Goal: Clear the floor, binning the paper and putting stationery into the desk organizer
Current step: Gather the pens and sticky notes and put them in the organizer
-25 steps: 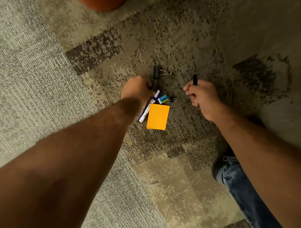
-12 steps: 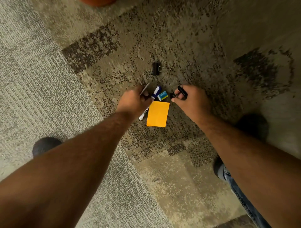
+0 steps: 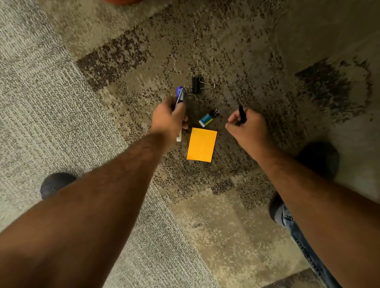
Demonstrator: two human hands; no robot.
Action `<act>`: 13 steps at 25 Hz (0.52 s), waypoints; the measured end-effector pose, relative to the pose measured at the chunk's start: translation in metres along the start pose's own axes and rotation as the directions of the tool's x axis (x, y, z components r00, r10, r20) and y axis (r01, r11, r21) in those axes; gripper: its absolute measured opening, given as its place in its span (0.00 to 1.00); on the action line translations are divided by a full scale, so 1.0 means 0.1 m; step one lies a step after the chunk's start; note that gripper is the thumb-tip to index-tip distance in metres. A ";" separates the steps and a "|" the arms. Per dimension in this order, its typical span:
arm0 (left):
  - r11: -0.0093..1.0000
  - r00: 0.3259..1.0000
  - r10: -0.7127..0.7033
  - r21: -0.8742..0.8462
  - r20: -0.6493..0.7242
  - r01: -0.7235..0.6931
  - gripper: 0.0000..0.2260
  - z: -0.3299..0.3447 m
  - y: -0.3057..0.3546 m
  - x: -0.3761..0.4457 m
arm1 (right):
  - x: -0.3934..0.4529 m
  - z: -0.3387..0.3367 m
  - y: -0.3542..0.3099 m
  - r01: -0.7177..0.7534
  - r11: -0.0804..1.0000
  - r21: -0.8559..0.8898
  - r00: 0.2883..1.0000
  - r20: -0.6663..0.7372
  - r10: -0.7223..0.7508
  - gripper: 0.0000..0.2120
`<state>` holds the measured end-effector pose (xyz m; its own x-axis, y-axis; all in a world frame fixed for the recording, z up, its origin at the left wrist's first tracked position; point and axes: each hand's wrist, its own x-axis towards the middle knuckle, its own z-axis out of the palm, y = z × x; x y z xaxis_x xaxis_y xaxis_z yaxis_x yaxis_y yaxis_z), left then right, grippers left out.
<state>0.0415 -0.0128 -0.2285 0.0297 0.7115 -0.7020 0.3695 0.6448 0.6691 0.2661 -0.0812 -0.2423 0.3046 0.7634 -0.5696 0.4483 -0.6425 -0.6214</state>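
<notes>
My left hand [image 3: 169,118] is closed around pens [image 3: 180,96]; a blue-capped end sticks out above the fist and a white end below it. My right hand [image 3: 247,127] grips a thin black pen [image 3: 241,114] that pokes up from the fingers. Between the two hands, on the carpet, lie an orange sticky note pad [image 3: 202,144], a small white-and-blue eraser [image 3: 206,120] and a small black binder clip [image 3: 216,112] touching the eraser. A large black binder clip [image 3: 197,85] lies a little farther away.
The floor is patterned beige and dark carpet [image 3: 236,226]. My dark shoes [image 3: 54,184] [image 3: 317,158] stand at the left and the right, with a jeans leg [image 3: 300,238] at the lower right. An orange-brown object [image 3: 123,1] sits at the top edge.
My left hand lifted the pens off the carpet and turned them more upright. My right hand drew back to the right from the small clip and eraser, still holding the black pen.
</notes>
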 end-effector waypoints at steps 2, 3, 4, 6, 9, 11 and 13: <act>0.982 0.991 -0.099 -0.152 0.086 0.112 0.06 -0.03 0.03 0.00 | -0.13 0.04 -0.01 0.051 0.996 -0.068 0.998 0.026 -0.050 0.11; 0.976 0.984 -0.121 -0.166 0.132 0.142 0.05 -0.04 0.03 0.00 | -0.19 0.08 -0.01 0.105 0.987 -0.123 0.993 0.061 -0.098 0.15; 0.976 0.977 -0.130 -0.154 0.168 0.156 0.04 -0.05 0.01 0.00 | -0.25 0.13 -0.02 0.170 0.963 -0.208 0.983 0.098 -0.153 0.19; 0.991 0.974 -0.122 -0.035 0.193 0.131 0.06 -0.07 -0.07 -0.01 | -0.32 0.25 -0.04 0.276 0.867 -0.414 0.960 0.158 -0.229 0.26; 0.967 0.983 -0.050 0.254 0.178 0.003 0.07 -0.12 -0.23 -0.07 | -0.40 0.42 -0.09 0.272 0.781 -0.563 0.962 0.148 -0.229 0.23; 0.908 0.980 0.054 0.399 0.193 -0.128 0.13 -0.14 -0.31 -0.14 | -0.39 0.46 -0.10 0.220 0.821 -0.527 0.975 0.109 -0.191 0.21; 0.868 0.971 0.130 0.451 0.202 -0.210 0.20 -0.14 -0.38 -0.20 | -0.34 0.42 -0.08 0.187 0.907 -0.377 0.982 0.097 -0.162 0.13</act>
<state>0.0136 -0.0477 -0.2368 0.2640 0.7181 -0.6439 0.7332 0.2843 0.6177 0.2166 -0.1045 -0.2408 0.1451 0.8474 -0.5108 0.7804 -0.4154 -0.4673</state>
